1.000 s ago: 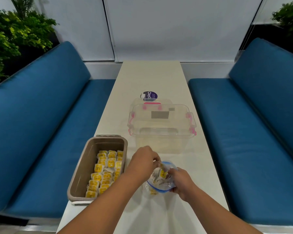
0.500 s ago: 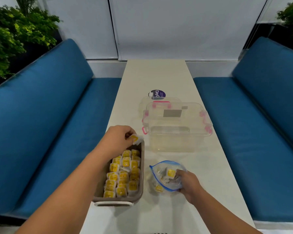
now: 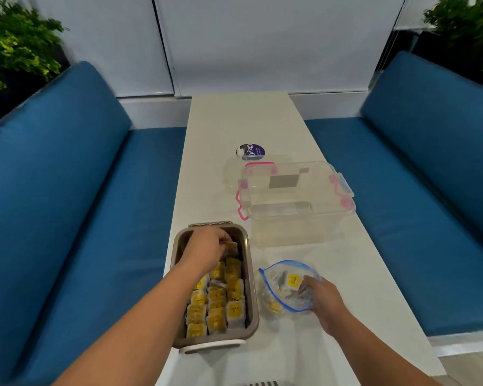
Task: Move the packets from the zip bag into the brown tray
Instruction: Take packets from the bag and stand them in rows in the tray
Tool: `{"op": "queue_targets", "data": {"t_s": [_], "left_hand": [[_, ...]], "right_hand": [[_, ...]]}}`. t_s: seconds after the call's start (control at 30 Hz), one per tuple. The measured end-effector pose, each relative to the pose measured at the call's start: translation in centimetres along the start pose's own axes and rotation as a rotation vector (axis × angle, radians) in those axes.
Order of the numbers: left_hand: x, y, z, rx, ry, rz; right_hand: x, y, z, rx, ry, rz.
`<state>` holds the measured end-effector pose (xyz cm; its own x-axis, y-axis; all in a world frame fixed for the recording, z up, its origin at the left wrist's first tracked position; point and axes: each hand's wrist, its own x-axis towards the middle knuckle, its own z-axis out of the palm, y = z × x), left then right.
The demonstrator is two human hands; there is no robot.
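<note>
Head view: one packet is pinched at the fingertips of the left hand, low inside the far end of the tray, just beyond the rows of packets already laid there. More of them remain in the bag, which lies on the table just right of the tray, with the right hand gripping its near side and holding the mouth agape. Beyond both hands stands a clear box.

To do this step well, I judge the packet should be set flat against the last row before the fingers let go. Dropped from height, it may land askew and waste room. The right hand should keep the mouth wide for the next reach.

Half a second ago the left hand hovered over the tray's far rim — now it has sunk inside. The right hand's grip on the bag is unchanged.
</note>
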<state>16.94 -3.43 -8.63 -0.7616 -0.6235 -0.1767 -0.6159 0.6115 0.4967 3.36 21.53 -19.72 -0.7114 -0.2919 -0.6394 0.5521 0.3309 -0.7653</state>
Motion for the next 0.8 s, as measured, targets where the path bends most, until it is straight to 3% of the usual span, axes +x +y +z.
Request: {"op": "queue_targets", "data": {"t_s": [0.37,0.57,0.8], "left_hand": [[1.0,-0.8,2.0,0.099,-0.03,-0.039],[1.2,-1.2,1.8,0.013,0.064,-0.028],[1.3,-1.5,2.0,0.177,-0.123,-0.044]], "right_hand": [[-0.4,0.0,0.2,0.0,0.041,0.009],[-0.8,-0.1,0.3,-0.01,0.051,0.011],[-0.9,-0.1,0.3,-0.006,0.037,-0.015]]}}
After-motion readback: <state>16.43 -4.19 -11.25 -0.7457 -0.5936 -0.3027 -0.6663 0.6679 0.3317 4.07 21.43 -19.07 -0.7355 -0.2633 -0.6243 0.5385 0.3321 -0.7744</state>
